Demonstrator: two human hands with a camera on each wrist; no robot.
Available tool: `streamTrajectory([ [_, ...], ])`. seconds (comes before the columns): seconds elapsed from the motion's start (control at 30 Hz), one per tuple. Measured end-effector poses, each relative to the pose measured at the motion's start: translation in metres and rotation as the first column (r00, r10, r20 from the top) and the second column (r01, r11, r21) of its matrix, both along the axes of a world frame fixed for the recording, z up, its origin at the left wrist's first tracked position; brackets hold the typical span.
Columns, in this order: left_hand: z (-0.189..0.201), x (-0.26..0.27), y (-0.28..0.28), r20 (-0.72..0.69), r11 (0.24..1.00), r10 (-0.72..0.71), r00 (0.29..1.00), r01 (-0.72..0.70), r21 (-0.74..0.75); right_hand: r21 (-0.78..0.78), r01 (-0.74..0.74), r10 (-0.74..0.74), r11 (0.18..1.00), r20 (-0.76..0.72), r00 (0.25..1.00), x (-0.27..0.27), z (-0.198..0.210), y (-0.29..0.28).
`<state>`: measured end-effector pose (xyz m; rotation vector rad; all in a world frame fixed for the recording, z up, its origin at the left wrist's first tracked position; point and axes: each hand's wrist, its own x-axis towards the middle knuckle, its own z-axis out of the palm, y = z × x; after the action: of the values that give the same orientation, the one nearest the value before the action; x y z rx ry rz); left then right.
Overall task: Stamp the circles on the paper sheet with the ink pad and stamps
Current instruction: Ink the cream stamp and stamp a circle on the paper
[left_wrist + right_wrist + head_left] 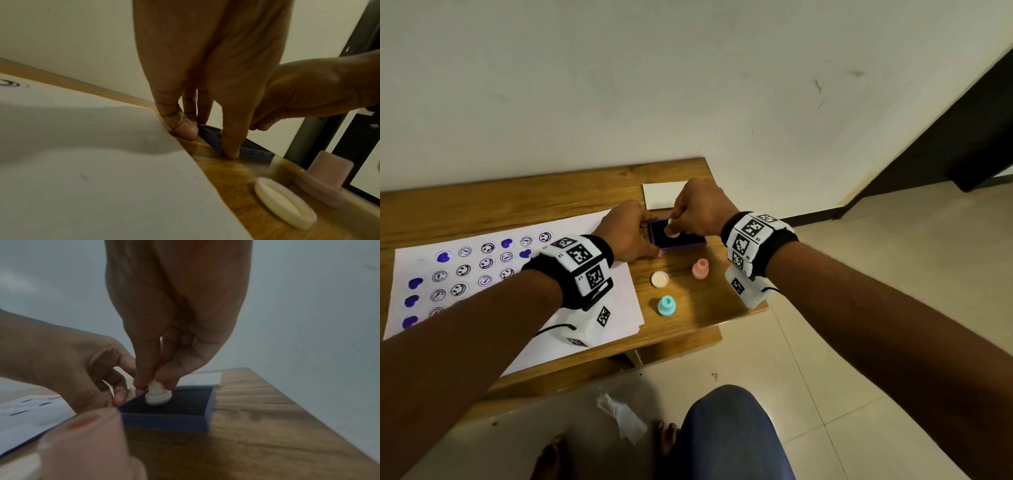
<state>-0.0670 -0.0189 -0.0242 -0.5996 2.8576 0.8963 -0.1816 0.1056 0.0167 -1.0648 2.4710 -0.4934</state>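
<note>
The purple ink pad (688, 241) (255, 152) (168, 423) lies open on the wooden table, right of the paper sheet (578, 229) (82, 162). My right hand (677, 224) (156, 384) pinches a cream stamp (672, 233) (158, 395) by its stem, and the base sits on the dark pad. My left hand (654, 236) (207, 142) holds the pad's left side, thumb at the near corner, fingers at the far corner. The sheet bears rows of circles, several stamped with purple hearts and smiley faces; my left forearm hides part of it.
A cream cap (660, 279) (284, 201), a pink stamp (700, 268) (327, 177) and a teal stamp (666, 305) stand on the table in front of the pad. A white flat lid (661, 195) (205, 378) lies behind it. The table's right edge is close by.
</note>
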Motion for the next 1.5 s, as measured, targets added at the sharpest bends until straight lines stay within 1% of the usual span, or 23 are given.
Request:
streamTrajectory([
  [0.1, 0.002, -0.001, 0.002, 0.018, 1.0, -0.024, 1.0, 0.025, -0.014, 0.007, 0.028, -0.028, 1.0, 0.031, 0.999, 0.001, 0.0, -0.002],
  [0.2, 0.012, 0.0, 0.005, 0.07, 0.999, -0.049, 0.996, 0.049, -0.005, 0.038, 0.008, -0.007, 0.999, -0.014, 1.0, 0.006, 0.008, -0.005],
  [0.27, 0.017, 0.002, 0.007, 0.112, 0.998, -0.051, 0.992, 0.048, 0.027, 0.062, 0.018, -0.017, 0.998, -0.014, 1.0, 0.008, 0.009, -0.007],
  [0.33, 0.024, 0.007, 0.009, 0.084, 0.999, 0.0, 0.996, -0.003, 0.045, 0.068, 0.061, -0.062, 0.996, 0.012, 0.998, 0.009, 0.008, -0.004],
  [0.37, 0.029, 0.01, 0.008, 0.05, 0.998, 0.048, 0.998, -0.05, 0.046, 0.027, 0.111, -0.112, 0.993, 0.03, 0.993, 0.008, 0.01, -0.001],
  [0.4, 0.033, 0.016, 0.007, 0.018, 0.995, 0.088, 0.996, -0.088, 0.047, -0.058, 0.189, -0.185, 0.98, 0.071, 0.98, 0.006, 0.012, 0.003],
  [0.43, 0.037, 0.022, 0.004, -0.01, 0.993, 0.111, 0.994, -0.111, 0.043, -0.179, 0.288, -0.263, 0.941, 0.148, 0.953, 0.004, 0.017, 0.007],
  [0.47, 0.044, 0.031, -0.001, -0.03, 0.993, 0.111, 0.993, -0.11, 0.031, -0.298, 0.389, -0.319, 0.872, 0.257, 0.912, 0.003, 0.024, 0.011],
  [0.5, 0.048, 0.04, -0.007, -0.026, 0.994, 0.107, 0.994, -0.107, 0.025, -0.374, 0.465, -0.335, 0.802, 0.364, 0.869, 0.003, 0.032, 0.017],
  [0.53, 0.054, 0.054, -0.015, -0.014, 0.995, 0.099, 0.995, -0.099, 0.016, -0.418, 0.504, -0.316, 0.756, 0.441, 0.84, 0.005, 0.04, 0.021],
  [0.6, 0.063, 0.08, -0.035, 0.059, 0.997, 0.071, 0.996, -0.071, -0.005, -0.454, 0.531, -0.288, 0.716, 0.5, 0.817, 0.004, 0.05, 0.025],
  [0.67, 0.067, 0.11, -0.057, 0.131, 0.997, 0.075, 0.988, -0.07, -0.041, -0.47, 0.514, -0.254, 0.717, 0.511, 0.821, 0.01, 0.059, 0.028],
  [0.7, 0.076, 0.139, -0.073, 0.147, 0.992, 0.105, 0.984, -0.092, -0.087, -0.473, 0.48, -0.224, 0.739, 0.499, 0.837, 0.025, 0.068, 0.019],
  [0.73, 0.073, 0.149, -0.079, 0.173, 0.99, 0.106, 0.979, -0.087, -0.114, -0.466, 0.471, -0.229, 0.749, 0.485, 0.844, 0.029, 0.066, 0.022],
  [0.8, 0.074, 0.178, -0.094, 0.214, 0.979, 0.155, 0.965, -0.122, -0.162, -0.461, 0.419, -0.218, 0.783, 0.428, 0.877, 0.048, 0.067, 0.018],
  [0.87, 0.075, 0.22, -0.11, 0.248, 0.966, 0.221, 0.943, -0.176, -0.191, -0.441, 0.32, -0.151, 0.839, 0.377, 0.914, 0.085, 0.068, 0.005],
  [0.93, 0.067, 0.253, -0.122, 0.286, 0.955, 0.274, 0.918, -0.223, -0.198, -0.395, 0.24, -0.093, 0.887, 0.356, 0.93, 0.118, 0.063, -0.009],
  [1.03, 0.052, 0.294, -0.131, 0.309, 0.951, 0.295, 0.904, -0.247, -0.185, -0.34, 0.099, 0.005, 0.935, 0.292, 0.957, 0.166, 0.047, -0.029],
  [1.13, 0.04, 0.318, -0.131, 0.281, 0.956, 0.284, 0.917, -0.249, -0.155, -0.284, -0.006, 0.068, 0.959, 0.211, 0.975, 0.2, 0.029, -0.04],
  [1.2, 0.032, 0.329, -0.132, 0.247, 0.96, 0.275, 0.929, -0.252, -0.121, -0.262, -0.043, 0.088, 0.964, 0.16, 0.983, 0.215, 0.02, -0.046],
  [1.3, 0.022, 0.337, -0.134, 0.229, 0.96, 0.279, 0.933, -0.265, -0.092, -0.257, -0.035, 0.073, 0.966, 0.138, 0.988, 0.223, 0.013, -0.054],
  [1.5, 0.01, 0.338, -0.131, 0.18, 0.937, 0.35, 0.919, -0.342, -0.076, -0.255, -0.018, 0.056, 0.967, 0.14, 0.989, 0.226, 0.007, -0.066],
])
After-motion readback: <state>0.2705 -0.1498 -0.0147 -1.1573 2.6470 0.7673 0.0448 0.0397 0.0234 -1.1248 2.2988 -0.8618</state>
